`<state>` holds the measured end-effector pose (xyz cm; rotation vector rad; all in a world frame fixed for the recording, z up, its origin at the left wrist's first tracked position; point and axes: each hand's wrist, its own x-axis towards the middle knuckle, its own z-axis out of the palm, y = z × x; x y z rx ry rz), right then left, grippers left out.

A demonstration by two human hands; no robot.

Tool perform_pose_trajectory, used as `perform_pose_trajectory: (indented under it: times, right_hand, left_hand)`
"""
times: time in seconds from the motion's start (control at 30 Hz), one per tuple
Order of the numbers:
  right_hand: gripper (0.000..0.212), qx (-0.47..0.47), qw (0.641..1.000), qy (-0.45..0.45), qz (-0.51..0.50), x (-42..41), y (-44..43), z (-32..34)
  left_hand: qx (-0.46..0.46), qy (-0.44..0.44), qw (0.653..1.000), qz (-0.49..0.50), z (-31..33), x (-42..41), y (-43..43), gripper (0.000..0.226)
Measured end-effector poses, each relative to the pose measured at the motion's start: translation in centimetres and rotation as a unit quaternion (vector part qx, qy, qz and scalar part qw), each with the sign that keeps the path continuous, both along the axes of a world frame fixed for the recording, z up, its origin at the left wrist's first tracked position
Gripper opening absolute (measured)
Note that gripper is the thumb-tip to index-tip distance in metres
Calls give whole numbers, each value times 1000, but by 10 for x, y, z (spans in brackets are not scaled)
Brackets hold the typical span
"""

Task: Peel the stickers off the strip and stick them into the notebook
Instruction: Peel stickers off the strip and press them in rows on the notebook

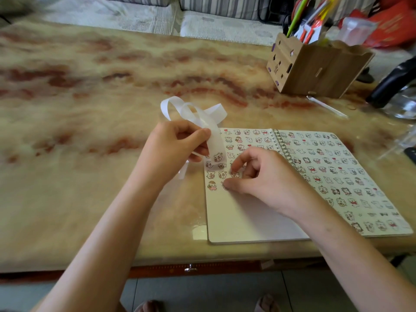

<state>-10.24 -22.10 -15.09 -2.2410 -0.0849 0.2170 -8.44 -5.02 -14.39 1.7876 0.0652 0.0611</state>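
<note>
The left hand (177, 143) pinches the sticker strip (216, 143) over the notebook (238, 219), the right hand (267, 179) pinches a small sticker (235, 175) down onto its left page, and next it must peel another.

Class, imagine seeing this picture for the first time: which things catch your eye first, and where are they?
The open notebook at the table's near right, its pages crowded with little cartoon stickers. Next, the curling white strip that the left hand pinches over the notebook's left edge, while the right hand touches the left page.
</note>
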Motion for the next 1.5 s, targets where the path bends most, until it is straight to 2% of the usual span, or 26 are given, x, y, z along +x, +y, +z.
perform_pose_trajectory:
  times: [0.07, 0.27, 0.43, 0.57, 0.63, 0.7, 0.8, 0.87, 0.97, 1.23, 1.37, 1.5]
  right_hand:
    - [29, -9, 1000, 10, 1, 1, -1, 1]
    - [12, -13, 1000, 13, 9, 5, -4, -2]
    - [32, -42, 999, -13, -6, 2, 0, -3]
    - [19, -71, 997, -18, 11, 3, 0, -4]
    - [12, -54, 998, -13, 11, 5, -2, -4]
    - [9, 7, 1000, -10, 6, 5, -3, -1]
    - [6, 107, 991, -77, -14, 5, -1, 4]
    - [6, 120, 982, -143, -15, 4, 1, 7]
    - [6, 142, 972, -186, -8, 3, 5, 8]
    - [10, 153, 965, -212, -7, 5, 7, 5]
    - [12, 165, 962, -216, -20, 6, 6, 6]
    - [10, 161, 962, -222, -17, 6, 5, 6]
  left_hand:
    - [2, 0, 1000, 1, 0, 0, 0, 14]
    - [3, 2, 1000, 1, 0, 0, 0, 14]
    - [5, 0, 1000, 1, 0, 0, -1, 15]
    - [-3, 1, 1000, -4, 1, 0, -1, 15]
    - [-15, 2, 1000, -8, 1, 0, 0, 16]
    - [-23, -1, 1000, -10, 1, 0, 0, 17]
    - [-25, -14, 1000, -11, 1, 1, 0, 16]
    - [-30, -19, 999, -13, 2, 1, 0, 16]
    - [-38, -24, 999, -18, 2, 0, -2, 16]
    - [-61, -36, 997, -29, 3, 0, -4, 20]
    - [-62, -27, 995, -70, 3, 0, -3, 27]
    - [-26, -30, 994, -100, 1, -2, -4, 13]
